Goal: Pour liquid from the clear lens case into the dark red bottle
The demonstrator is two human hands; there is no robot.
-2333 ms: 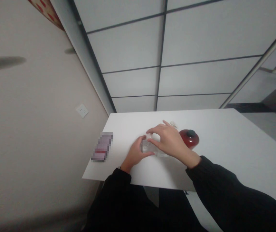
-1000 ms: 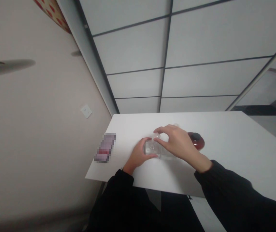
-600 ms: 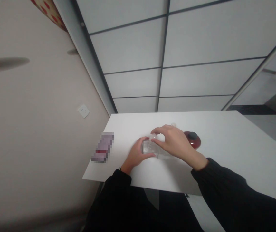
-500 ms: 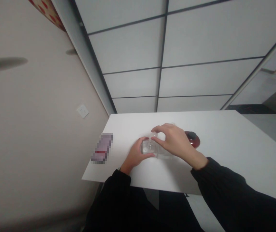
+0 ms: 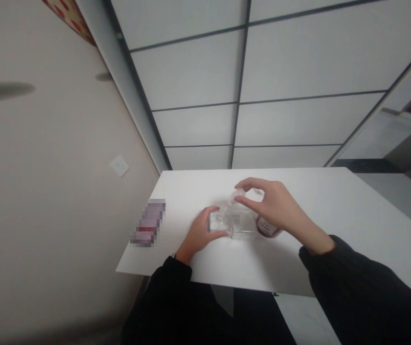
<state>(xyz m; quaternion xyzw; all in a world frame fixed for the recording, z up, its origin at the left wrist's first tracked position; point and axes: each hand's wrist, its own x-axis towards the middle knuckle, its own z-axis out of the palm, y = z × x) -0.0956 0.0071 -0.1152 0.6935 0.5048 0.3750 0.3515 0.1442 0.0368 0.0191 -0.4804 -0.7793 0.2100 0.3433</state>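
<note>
My left hand (image 5: 200, 232) is closed around the left side of a small clear container (image 5: 219, 222), thumb along its near edge and fingers along the far one. Directly to the right sits a second clear, box-shaped container (image 5: 243, 226), touching or almost touching the first. Above the two, my right hand (image 5: 268, 199) pinches a small clear rounded piece (image 5: 239, 193) between thumb and fingers; its exact kind is unclear. Beneath that hand shows part of a dark red jar (image 5: 268, 227) with a pale label, its upper part hidden.
The white table (image 5: 316, 201) reaches from the wall on the left to the right edge. A blurred-out purple item (image 5: 149, 223) lies near its left edge. A wall socket (image 5: 120, 166) is above that side, and panelled white doors (image 5: 198, 124) stand behind.
My right hand has moved right and slightly up, carrying the clear rounded piece away from the left container. The second container and the labelled jar side now show. My left hand keeps its hold.
</note>
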